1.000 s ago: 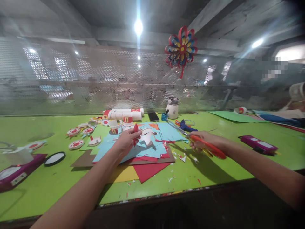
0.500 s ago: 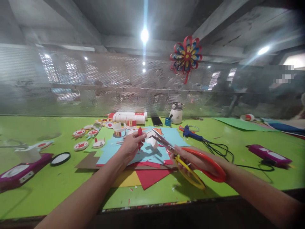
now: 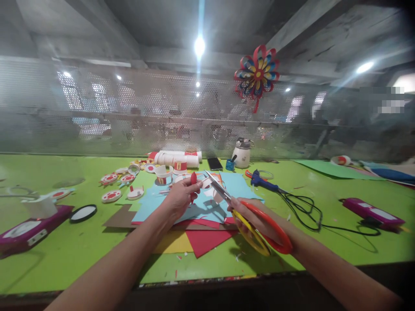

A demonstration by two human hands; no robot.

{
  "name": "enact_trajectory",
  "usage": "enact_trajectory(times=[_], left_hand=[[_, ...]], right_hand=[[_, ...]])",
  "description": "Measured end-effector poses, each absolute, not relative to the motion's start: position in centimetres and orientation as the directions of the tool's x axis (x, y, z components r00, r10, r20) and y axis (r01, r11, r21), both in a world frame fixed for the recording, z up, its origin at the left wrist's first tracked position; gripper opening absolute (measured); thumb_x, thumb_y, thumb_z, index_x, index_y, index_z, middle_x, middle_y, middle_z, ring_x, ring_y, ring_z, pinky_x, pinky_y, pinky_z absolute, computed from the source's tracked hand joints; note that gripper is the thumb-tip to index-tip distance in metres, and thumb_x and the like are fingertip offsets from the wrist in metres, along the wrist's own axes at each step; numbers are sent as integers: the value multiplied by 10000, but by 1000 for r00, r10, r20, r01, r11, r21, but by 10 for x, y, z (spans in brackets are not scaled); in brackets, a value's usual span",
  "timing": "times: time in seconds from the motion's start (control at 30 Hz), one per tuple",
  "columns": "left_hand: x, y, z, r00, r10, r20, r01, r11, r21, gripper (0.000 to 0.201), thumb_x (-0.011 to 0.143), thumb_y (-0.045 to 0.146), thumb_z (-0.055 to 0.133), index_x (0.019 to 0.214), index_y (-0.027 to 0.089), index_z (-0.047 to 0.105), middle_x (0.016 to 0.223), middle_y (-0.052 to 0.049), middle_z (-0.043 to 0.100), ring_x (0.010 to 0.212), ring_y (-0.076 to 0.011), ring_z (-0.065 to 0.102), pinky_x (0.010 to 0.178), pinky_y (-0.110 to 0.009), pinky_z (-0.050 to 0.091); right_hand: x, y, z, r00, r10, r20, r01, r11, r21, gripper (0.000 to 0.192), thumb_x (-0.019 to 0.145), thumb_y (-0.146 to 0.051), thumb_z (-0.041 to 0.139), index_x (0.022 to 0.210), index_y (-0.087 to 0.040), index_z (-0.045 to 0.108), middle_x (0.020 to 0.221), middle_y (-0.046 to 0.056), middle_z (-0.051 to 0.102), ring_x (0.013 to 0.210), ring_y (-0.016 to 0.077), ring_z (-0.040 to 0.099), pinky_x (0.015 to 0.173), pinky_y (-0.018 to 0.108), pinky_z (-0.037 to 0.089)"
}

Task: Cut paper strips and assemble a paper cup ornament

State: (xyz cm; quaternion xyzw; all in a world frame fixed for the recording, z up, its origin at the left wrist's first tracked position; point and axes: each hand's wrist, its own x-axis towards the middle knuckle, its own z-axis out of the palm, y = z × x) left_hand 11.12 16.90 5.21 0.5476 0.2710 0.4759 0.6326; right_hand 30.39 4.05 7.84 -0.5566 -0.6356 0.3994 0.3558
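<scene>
Apparent trimming cut; finger clearance small.
Left hand (image 3: 180, 196) pinches a small red-and-white paper piece (image 3: 193, 177) above the flat light-blue paper (image 3: 149, 207) on the green desk (image 3: 81, 246); right hand (image 3: 248, 216) grips steel scissors with red and yellow handles (image 3: 223, 191), blades narrowly parted beside the piece, contact unconfirmed. Judged good practice: keep fingertips off the blade line and turn the paper, not the scissors.

A phone (image 3: 214, 164) lies near a white bottle (image 3: 241, 155), a multicoloured flower ornament (image 3: 258, 74) hanging above.
</scene>
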Motion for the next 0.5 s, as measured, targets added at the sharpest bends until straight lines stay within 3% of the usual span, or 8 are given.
enact_trajectory(times=[0.17,0.5], left_hand=[[111,170,52,397,900,177,-310,-50,949,225,649,296,767,707,128,630,606,12,507,495,-58,400,479,-222,261],[112,167,56,400,900,172,-337,-30,941,229,621,280,783,663,124,621,575,9,499,494,-63,401,479,-228,259]], right_hand=[[297,38,81,-103,994,-37,366,3,-931,499,824,-675,439,830,-182,514,593,-36,447,473,77,427,446,199,361],[293,38,83,-85,996,-38,410,0,-912,516,815,-707,405,804,-199,494,568,-49,423,447,76,394,425,207,348]])
